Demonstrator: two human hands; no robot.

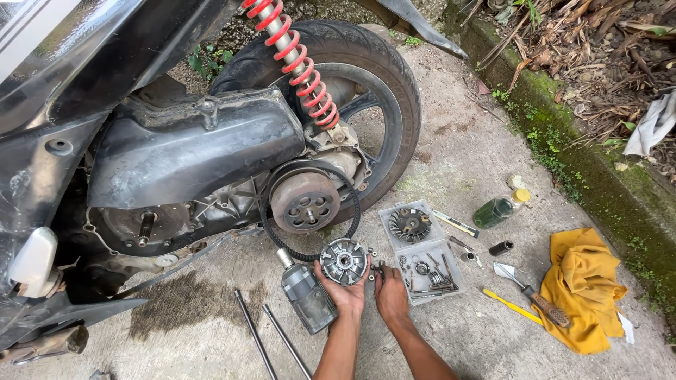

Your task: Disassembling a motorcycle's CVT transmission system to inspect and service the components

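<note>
On the concrete floor (486,141), near centre of frame, the left hand (345,288) cradles a round metal pulley half (343,261) from beneath, fingers curled up around its lower rim; part is tilted face-up, hub bore visible. Right hand (389,290) lies just beside it to the right, palm down, fingers narrow and reaching among small loose parts (374,262) on the floor at the near-left corner of a clear plastic tray (422,255); whether it pinches anything, cannot tell. Tray holds a finned pulley face (410,224) in its far compartment, assorted small hardware in the near one. Scooter (141,134) stands at left, transmission cover absent: crank shaft stub (146,226) bare at left, clutch bell (305,203) in place at right, drive belt (310,211) hanging loose around the clutch and sagging toward the floor. Red-coil shock (294,60) and rear tyre (380,77) behind. Grey ribbed housing (305,295) lies just left of the left hand; two long rods (271,341) nearer left. At right: yellow cloth (584,288), wood-handled screwdriver (539,299), yellow tool (512,306), small green bottle (498,209). Judgement: strip-down of the front pulley looks complete, all parts off the shaft; belt and clutch not removed; refitting not begun.
</note>
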